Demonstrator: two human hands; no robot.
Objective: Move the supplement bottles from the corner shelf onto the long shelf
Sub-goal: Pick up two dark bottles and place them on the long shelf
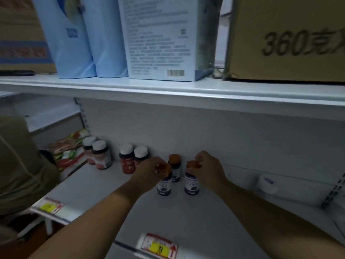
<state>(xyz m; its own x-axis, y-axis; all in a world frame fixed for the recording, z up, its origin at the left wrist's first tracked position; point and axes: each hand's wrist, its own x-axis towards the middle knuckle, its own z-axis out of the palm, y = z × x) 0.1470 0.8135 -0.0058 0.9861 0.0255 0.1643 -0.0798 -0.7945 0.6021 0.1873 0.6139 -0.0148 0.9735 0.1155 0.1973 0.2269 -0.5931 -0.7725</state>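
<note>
On the long shelf (186,217), mid-depth: your left hand (149,174) grips the orange cap of one purple-label bottle (164,186), and your right hand (209,169) grips the cap of another (191,184). A third (175,168) stands just behind, between them. They look small, rigid, light and probably smooth plastic, so take the cap or shoulder rather than the label. Open shelf lies to the right, up to a white bottle (267,186). White-capped bottles (133,157) crowd the left. The upper shelf (168,90) overhangs, so lift low.
</note>
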